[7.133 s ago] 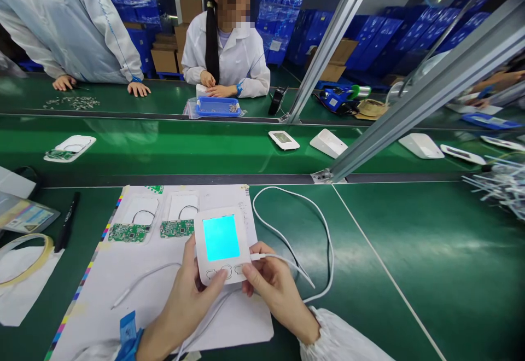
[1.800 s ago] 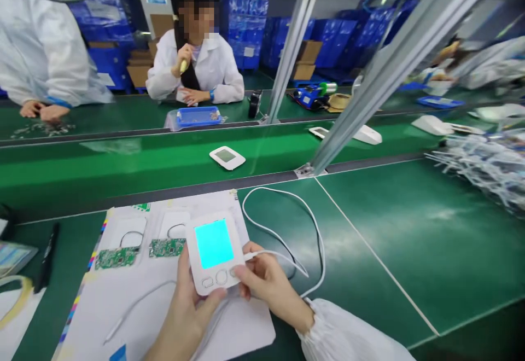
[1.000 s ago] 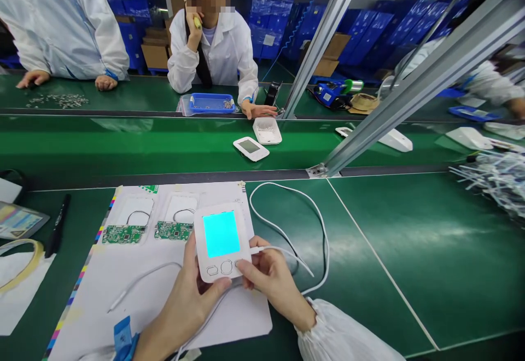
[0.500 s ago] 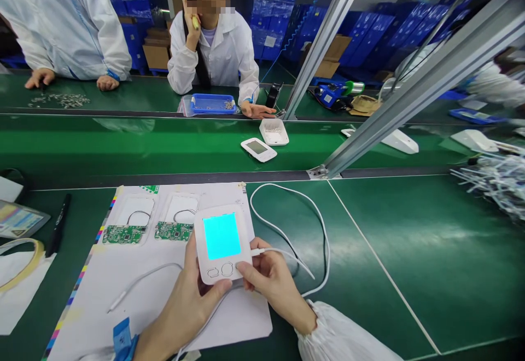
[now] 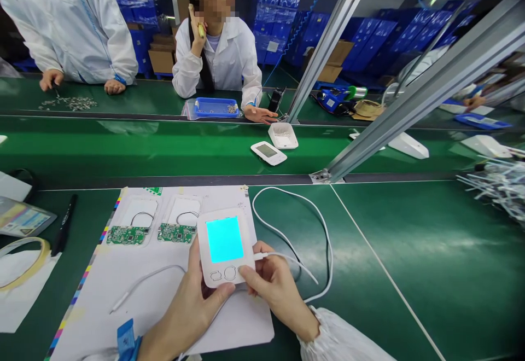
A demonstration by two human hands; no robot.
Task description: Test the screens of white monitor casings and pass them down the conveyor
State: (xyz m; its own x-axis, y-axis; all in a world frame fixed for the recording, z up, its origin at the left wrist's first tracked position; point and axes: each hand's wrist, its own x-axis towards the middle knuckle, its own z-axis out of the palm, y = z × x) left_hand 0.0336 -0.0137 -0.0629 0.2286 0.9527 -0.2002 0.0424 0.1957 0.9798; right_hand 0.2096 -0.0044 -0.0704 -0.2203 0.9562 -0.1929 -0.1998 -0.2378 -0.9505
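Note:
A white square handheld device (image 5: 226, 247) with a lit cyan screen and a row of buttons is held above a white paper sheet (image 5: 135, 279). My left hand (image 5: 199, 290) grips its left side and lower edge, the thumb along the bottom. My right hand (image 5: 270, 281) holds the lower right corner, its thumb over the right-hand button and its fingers behind. A white cable (image 5: 283, 256) is plugged into the device's right side by the right fingers. Behind it on the sheet lie two white casings with green circuit boards (image 5: 128, 235) and thin wires.
Left are a black marker (image 5: 65, 224) and a tape roll (image 5: 24, 281). Beyond, a green conveyor (image 5: 164, 145) carries a screened panel (image 5: 268, 153) and an open white shell (image 5: 283, 135). A metal post (image 5: 394, 98) slants upward at right. Two co-workers sit or stand opposite.
My grip on the device stays the same, with the screen cyan throughout. The panel and open shell on the conveyor have shifted right. The co-worker opposite has raised a hand to the head.

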